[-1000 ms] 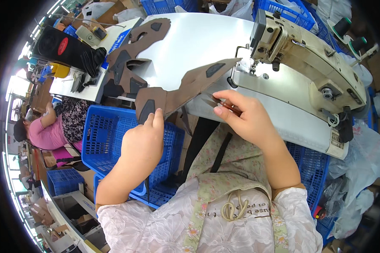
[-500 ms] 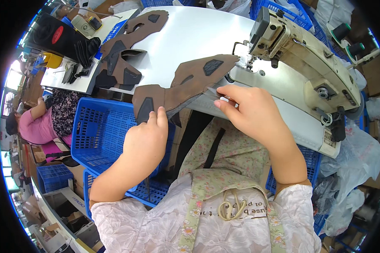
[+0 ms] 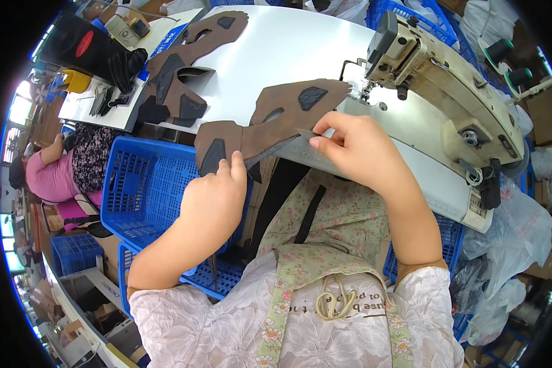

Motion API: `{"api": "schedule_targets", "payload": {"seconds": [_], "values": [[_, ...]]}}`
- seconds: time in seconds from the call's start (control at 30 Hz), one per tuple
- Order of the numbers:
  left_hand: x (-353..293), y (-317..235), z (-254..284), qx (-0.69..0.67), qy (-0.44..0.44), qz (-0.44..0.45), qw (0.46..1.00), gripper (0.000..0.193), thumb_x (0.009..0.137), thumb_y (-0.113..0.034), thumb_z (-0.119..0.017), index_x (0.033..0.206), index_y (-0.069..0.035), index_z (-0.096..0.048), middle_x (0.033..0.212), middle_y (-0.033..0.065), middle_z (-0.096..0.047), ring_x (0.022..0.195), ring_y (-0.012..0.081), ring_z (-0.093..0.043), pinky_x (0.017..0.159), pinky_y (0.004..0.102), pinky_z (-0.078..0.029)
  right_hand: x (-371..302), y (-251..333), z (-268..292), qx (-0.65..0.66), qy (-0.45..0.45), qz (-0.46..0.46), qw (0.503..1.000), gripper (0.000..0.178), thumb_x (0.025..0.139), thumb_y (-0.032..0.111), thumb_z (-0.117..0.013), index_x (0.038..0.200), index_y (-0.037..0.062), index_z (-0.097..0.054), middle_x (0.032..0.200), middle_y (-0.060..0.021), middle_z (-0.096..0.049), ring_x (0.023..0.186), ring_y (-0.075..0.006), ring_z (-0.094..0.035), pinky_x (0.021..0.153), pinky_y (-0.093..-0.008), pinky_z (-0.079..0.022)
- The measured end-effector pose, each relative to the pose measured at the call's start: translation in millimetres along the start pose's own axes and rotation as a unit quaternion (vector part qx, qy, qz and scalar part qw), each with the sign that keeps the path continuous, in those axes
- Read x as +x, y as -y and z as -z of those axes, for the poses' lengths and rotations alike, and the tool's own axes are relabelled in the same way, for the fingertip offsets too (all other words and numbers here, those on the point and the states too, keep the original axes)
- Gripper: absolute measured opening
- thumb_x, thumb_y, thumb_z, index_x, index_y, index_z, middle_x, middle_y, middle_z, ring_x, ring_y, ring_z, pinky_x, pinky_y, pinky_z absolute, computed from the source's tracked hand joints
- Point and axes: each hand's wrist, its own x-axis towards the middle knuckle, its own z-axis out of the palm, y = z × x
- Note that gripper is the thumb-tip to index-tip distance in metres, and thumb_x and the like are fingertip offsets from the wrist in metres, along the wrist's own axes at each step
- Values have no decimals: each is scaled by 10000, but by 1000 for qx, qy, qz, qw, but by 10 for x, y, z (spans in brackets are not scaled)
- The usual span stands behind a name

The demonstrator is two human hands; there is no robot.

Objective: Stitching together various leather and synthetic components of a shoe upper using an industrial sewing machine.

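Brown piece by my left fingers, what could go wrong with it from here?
The slim pointed tool in your right hand sits at the edge of the brown piece, so a slip might nick it. The piece also overhangs the table near the blue basket; it could slide off if your left hand lifts.

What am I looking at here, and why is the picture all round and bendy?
A camera worn on a person's head looks down; its wide fisheye lens bends straight edges. The bare hands are that person's own. The left hand touches a flat brown piece with dark patches. The right hand holds a thin pointed tool, mostly hidden by fingers, near that piece's lower edge. More brown pieces with dark patches lie farther left on the shiny white table. At right stands a cream-coloured metal sewing machine.
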Motion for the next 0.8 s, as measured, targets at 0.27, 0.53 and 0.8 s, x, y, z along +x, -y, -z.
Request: {"api": "schedule_targets", "payload": {"seconds": [0.27, 0.53, 0.8], "values": [[329, 518, 176, -245, -104, -46, 963, 223, 897, -131, -557, 1072, -23, -641, 855, 230, -646, 844, 424, -614, 737, 483, -485, -203, 241, -17, 206, -48, 85, 974, 277, 856, 185, -740, 1066, 28, -651, 658, -46, -612, 572, -86, -507, 537, -245, -406], [570, 701, 269, -215, -84, 7, 973, 211, 912, -159, -568, 982, 21, -653, 858, 239, -641, 836, 404, -617, 759, 448, -481, -256, 433, -501, 59, -3, 354, 933, 341, 773, 121, -757, 1087, 51, -643, 750, -74, -622, 620, -240, -601, 555, -340, -483], [747, 845, 287, -207, -76, 19, 975, 263, 934, -218, -575, 1025, 9, -671, 870, 155, -671, 784, 310, -646, 734, 408, -509, -407, 448, -709, 1, -49, 458, 887, 373, 715, 128, -749, 1075, 98, -656, 762, -31, -597, 609, -194, -580, 513, -316, -458]]}}
